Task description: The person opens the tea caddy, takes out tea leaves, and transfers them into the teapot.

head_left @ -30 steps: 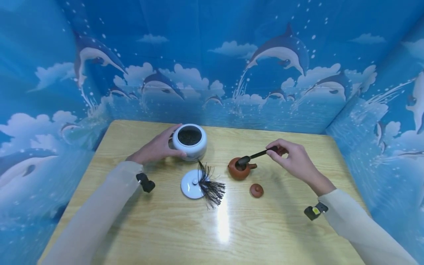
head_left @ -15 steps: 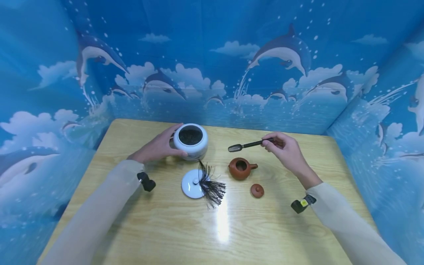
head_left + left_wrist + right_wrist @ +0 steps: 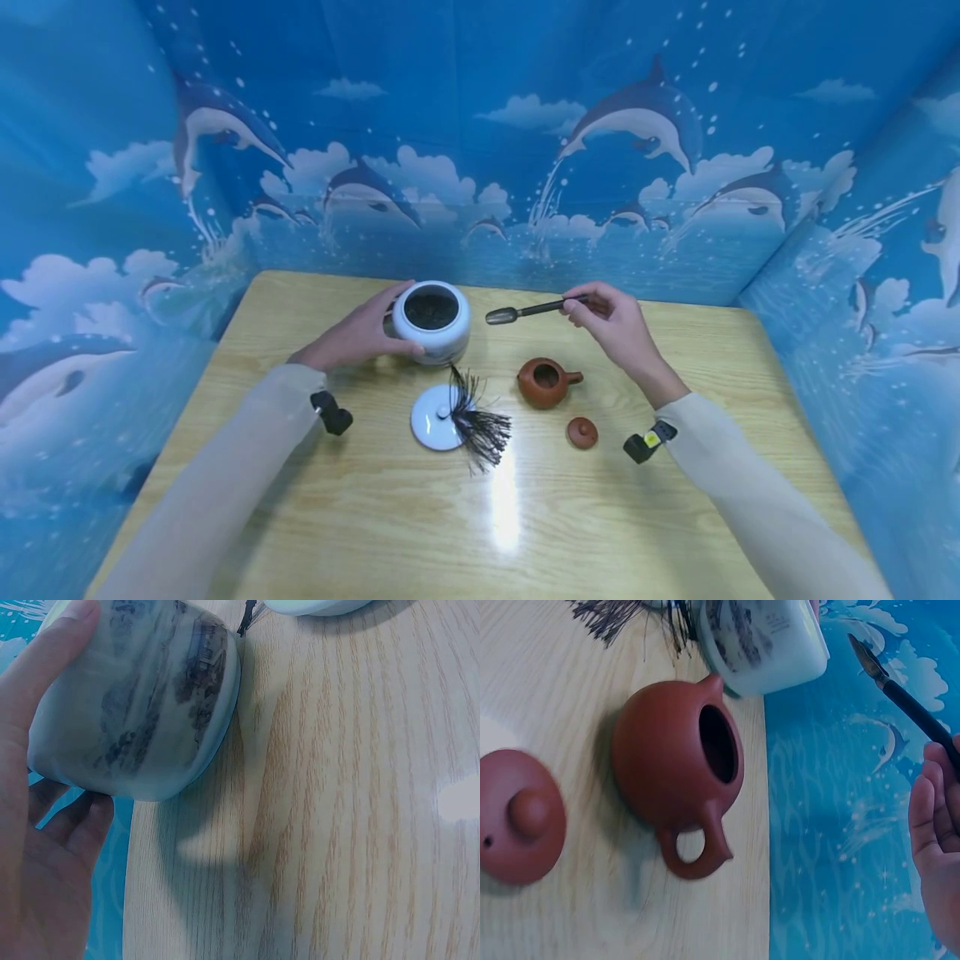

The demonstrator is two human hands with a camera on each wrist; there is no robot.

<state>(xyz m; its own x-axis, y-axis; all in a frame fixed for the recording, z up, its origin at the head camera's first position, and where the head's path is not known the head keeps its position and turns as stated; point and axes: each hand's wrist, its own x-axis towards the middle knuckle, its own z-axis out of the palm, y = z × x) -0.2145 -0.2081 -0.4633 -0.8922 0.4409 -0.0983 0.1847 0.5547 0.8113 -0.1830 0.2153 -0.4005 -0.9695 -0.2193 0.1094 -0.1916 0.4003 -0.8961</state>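
Observation:
My left hand grips the side of a white porcelain jar, thumb in front and fingers behind. Dark tea leaves show inside its open mouth. Brown landscape painting covers the jar in the left wrist view. My right hand pinches the handle end of a dark tea scoop, whose bowl hangs in the air just right of the jar. Below the scoop stands a small reddish clay teapot, uncovered, its handle to the right. In the right wrist view the scoop points up and left.
The jar's white lid lies in front of the jar, with a bundle of dark bristly strands across its right edge. A clay teapot lid lies before the teapot. Blue dolphin-print cloth rises behind the wooden table.
My right hand has lifted the tea scoop out of the teapot's mouth and carried it left and back toward the jar. My left hand stays on the jar.

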